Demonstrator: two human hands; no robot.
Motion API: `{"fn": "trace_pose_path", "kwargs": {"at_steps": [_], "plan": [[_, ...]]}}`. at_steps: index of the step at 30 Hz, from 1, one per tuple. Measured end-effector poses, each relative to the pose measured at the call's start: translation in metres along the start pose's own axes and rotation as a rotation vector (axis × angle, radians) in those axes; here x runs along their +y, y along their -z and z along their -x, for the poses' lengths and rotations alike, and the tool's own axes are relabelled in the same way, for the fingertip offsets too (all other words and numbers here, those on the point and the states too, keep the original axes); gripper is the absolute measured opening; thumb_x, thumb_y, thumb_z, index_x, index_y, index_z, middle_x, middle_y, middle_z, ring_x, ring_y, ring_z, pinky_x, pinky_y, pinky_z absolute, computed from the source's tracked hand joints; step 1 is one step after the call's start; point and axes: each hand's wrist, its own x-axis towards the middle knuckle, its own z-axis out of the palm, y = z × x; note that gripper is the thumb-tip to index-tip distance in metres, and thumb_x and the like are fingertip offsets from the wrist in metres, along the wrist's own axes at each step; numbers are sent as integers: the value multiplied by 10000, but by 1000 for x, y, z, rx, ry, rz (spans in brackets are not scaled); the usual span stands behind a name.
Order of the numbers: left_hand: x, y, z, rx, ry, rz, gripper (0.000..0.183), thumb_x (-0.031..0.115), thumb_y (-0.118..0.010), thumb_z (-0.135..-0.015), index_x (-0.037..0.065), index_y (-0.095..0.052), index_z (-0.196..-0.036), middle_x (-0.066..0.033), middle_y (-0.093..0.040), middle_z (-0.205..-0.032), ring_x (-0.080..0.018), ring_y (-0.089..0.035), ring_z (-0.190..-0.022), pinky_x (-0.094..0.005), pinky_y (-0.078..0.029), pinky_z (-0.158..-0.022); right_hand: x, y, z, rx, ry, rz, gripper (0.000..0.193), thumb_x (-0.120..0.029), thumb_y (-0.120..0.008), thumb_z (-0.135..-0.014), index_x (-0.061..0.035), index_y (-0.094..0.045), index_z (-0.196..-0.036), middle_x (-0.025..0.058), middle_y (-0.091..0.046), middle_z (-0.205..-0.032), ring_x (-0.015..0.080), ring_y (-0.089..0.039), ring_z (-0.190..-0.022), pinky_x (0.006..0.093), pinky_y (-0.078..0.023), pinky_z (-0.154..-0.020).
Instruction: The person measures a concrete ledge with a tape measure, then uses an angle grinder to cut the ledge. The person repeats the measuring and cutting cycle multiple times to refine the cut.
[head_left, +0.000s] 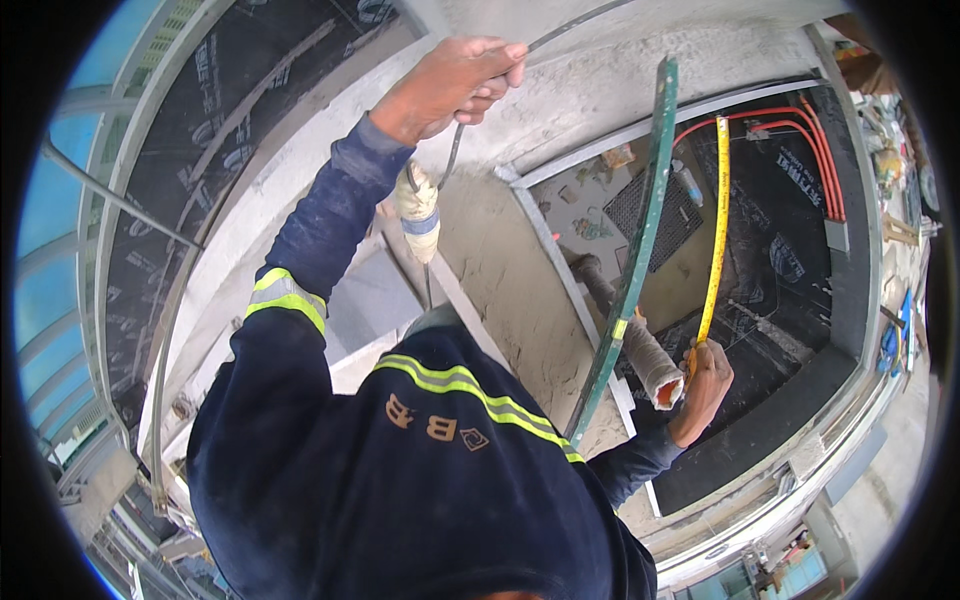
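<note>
Pale floor (562, 226) below, with a dark grid mat (655, 222) and, apparently, a clear bottle (691, 187) on it.

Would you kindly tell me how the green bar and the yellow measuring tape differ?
The green bar is mostly green, while the yellow measuring tape is yellow with dark marks. The green bar looks longer and wider here than the yellow measuring tape. The right hand holds the tape's lower end; no hand is on the bar's visible length. Both are long and narrow.
</note>
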Motion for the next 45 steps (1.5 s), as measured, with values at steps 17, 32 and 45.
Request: {"fn": "trace_pose_path", "kwargs": {"at_steps": [17,32,45], "plan": [[43,-60,-259,338,-599,-847,436,388,-541,-982,-11,-708,-933,-300,-676,-982,-497,-639,-947,-548,-498,-828,85,36,-140,198,725,746,38,-35,-673,-718,-15,-674,-750,180,-678,-814,329,-688,-723,407,-536,-627],[-64,-19,-250,356,-301,-458,318,246,-540,-993,-17,-629,-837,-188,-625,-732,-295,-624,-732,-431,-470,-717,49,-62,-476,66,282,547,308,-252,-535,-905,-70,-745,-1039,226,-714,-1083,424,-683,-1024,498,-558,-878],[-57,-56,-220,416,-310,-153,274,250,-471,-1066,35,-559,-920,17,-475,-650,-72,-444,-490,-250,-401,-442,30,-52,-511,-211,512,919,121,-137,-688,-746,-85,-743,-841,41,-733,-853,224,-728,-820,333,-575,-720]]}}
